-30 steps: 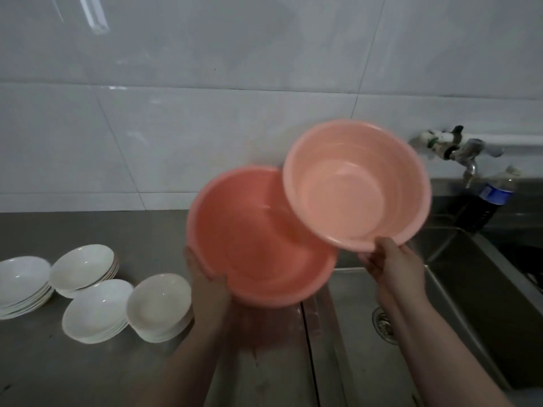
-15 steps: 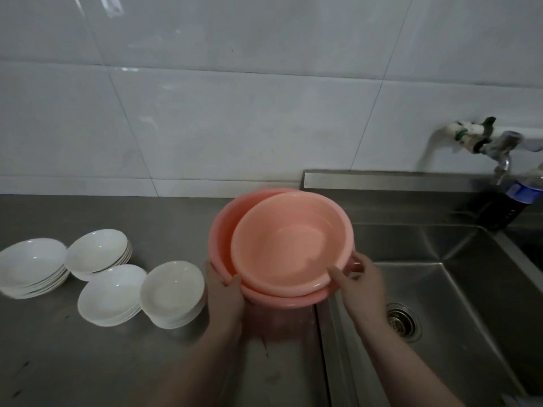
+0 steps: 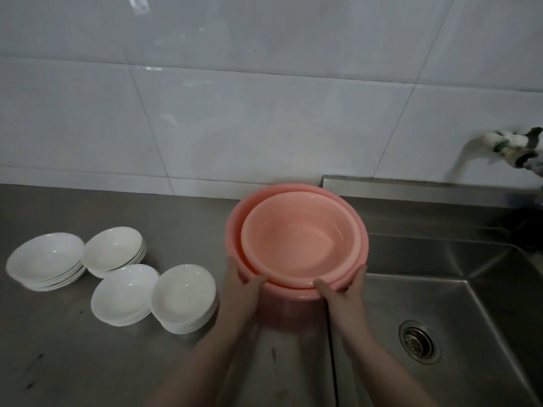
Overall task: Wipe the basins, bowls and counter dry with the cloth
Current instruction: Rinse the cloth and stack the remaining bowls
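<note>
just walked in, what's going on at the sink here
A person holds two nested pink basins, the lighter inner basin sitting inside the darker outer basin, at the counter's edge beside the steel sink. The left hand and right hand each grip the near rims. Four stacks of white bowls sit to the left. No cloth is in view.

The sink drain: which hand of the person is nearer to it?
The right hand. It grips the near rim of the nested pink basins just left of the sink drain. The left hand grips the same rim farther left, over the counter.
</note>
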Motion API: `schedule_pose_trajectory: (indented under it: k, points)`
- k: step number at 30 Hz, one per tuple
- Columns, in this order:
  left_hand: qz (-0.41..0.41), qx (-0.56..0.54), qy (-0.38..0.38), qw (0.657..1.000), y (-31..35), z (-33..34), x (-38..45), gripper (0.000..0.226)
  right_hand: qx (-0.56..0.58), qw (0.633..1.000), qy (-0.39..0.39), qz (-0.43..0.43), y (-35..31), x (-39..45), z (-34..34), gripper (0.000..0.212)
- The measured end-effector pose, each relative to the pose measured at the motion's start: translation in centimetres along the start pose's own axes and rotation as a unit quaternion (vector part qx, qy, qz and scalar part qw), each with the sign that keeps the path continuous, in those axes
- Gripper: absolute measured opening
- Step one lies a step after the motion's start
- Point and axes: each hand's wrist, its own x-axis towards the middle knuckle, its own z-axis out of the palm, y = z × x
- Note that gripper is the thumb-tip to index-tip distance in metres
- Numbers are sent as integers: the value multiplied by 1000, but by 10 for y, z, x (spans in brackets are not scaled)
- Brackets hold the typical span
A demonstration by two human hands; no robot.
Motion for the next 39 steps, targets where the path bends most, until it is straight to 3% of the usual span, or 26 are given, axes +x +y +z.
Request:
schedule_pose_trajectory:
  k: [3,5,8,10,12,15,18,21,23,27,30,31,36,39]
  points:
    - [-26,23,-46,998,4,-5,15,83,0,999,-42,5,-10,20,-5,116]
    - [-34,67,-57,996,15,-11,15,77,40,997,-67,4,-11,30,-10,105]
    - [-24,104,-65,992,23,-24,7,68,95,993,-27,58,-4,26,-16,94]
    - [-16,135,3,991,20,-35,-1,65,72,995,10,64,5,12,-11,80]
    - [16,172,102,980,14,-52,-15,55,72,996,-24,42,12,-10,10,58]
    - [95,220,194,951,5,-84,-30,41,44,988,-98,112,14,-39,58,58]
    - [135,234,199,942,2,-124,-22,37,-13,962,-208,175,6,-64,108,63]
    - [154,318,117,928,-2,-162,12,36,-40,954,-240,175,0,-76,147,69]
    - [173,410,20,895,-1,-181,40,38,-54,953,-241,172,0,-79,168,66]
    - [152,557,-207,790,4,-201,89,43,-40,973,-157,163,6,-96,199,58]
    - [176,611,-319,702,4,-199,114,45,39,975,-102,195,7,-112,215,55]
    - [174,603,-345,698,4,-197,120,47,48,975,-81,201,7,-114,218,54]
    - [153,480,-433,748,-6,-194,141,44,78,976,40,199,2,-114,236,50]
    - [137,383,-431,806,4,-198,155,39,93,976,83,181,-9,-101,252,48]
